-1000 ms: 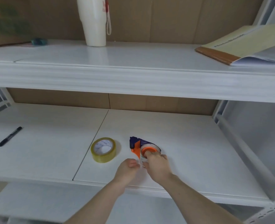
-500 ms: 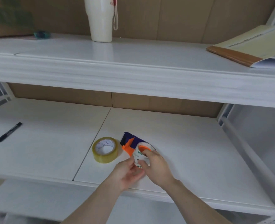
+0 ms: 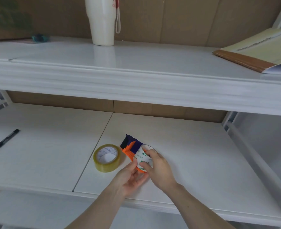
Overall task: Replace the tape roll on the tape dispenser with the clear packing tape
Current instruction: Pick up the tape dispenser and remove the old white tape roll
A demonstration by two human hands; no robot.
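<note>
Tape dispenser [image 3: 131, 148] is braced from below by the left hand [image 3: 129, 177] while the right hand [image 3: 157, 167] pinches its spent core [image 3: 143, 158] for removal; the clear tape roll [image 3: 107, 157] waits just beside.

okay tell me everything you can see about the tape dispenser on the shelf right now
The tape dispenser is small, plastic-looking, orange with a dark blue top and black front end. It lies on the lower shelf, just right of the clear packing tape. A white printed core sits in its rear. The right hand grips that core; the left hand holds it underneath.
</note>
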